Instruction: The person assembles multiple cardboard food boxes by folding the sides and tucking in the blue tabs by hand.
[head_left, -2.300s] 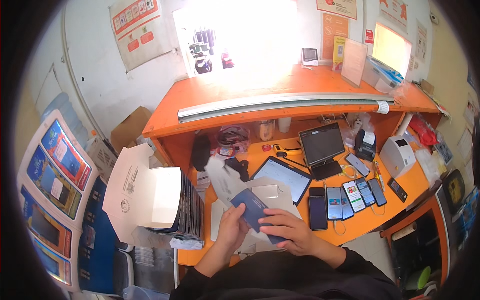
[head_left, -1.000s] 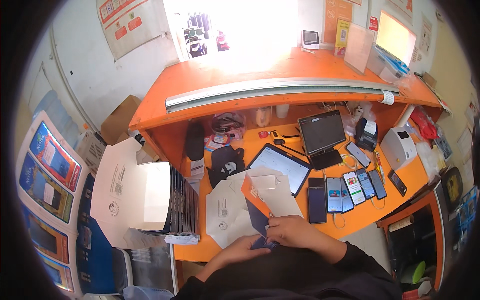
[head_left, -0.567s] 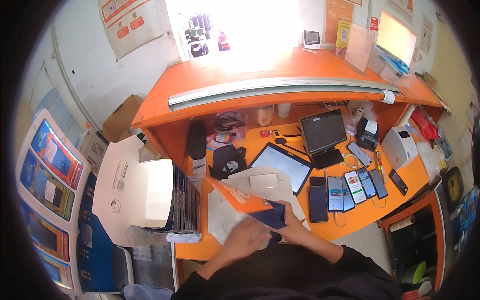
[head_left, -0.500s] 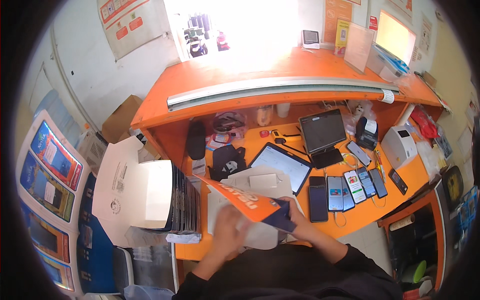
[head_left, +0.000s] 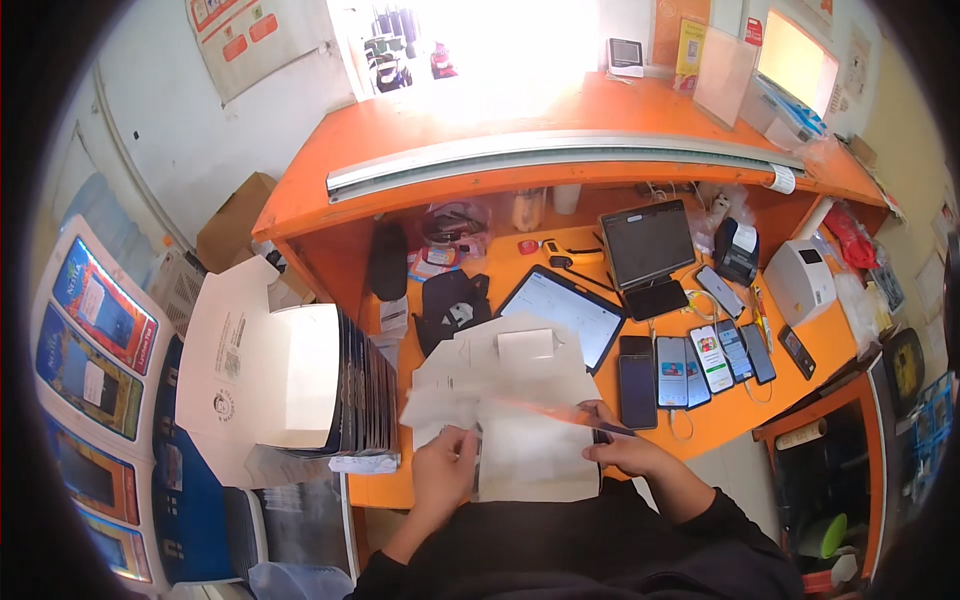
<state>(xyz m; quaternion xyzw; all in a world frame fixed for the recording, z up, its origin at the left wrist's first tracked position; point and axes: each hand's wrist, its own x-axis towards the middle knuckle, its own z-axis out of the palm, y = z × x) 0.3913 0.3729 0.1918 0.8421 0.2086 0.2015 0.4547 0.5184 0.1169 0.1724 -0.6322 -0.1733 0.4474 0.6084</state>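
Note:
An opened-out cardboard box (head_left: 535,465), white inside, lies against my front at the desk's near edge. Its left edge is pinched by my left hand (head_left: 445,467), fingers closed. At the right, my right hand (head_left: 635,457) grips an orange and dark blue printed panel (head_left: 565,412), seen nearly edge-on and blurred by motion. Whether this panel and the white box are one piece I cannot tell. Beyond them lies more flat white cardboard (head_left: 455,367) with a small white rectangular piece (head_left: 526,344) on it.
To the left stands a row of nested open boxes (head_left: 368,400), white inside and dark outside. Several phones (head_left: 671,370) lie on the right of the orange desk, near a tablet (head_left: 570,310), a dark screen (head_left: 648,245) and a white printer (head_left: 798,283). A raised counter (head_left: 450,125) runs behind.
The orange panel has swung from a raised slant to lying nearly edge-on. My left hand has come down to the white box's edge; the right hand keeps its grip. The view has shifted slightly.

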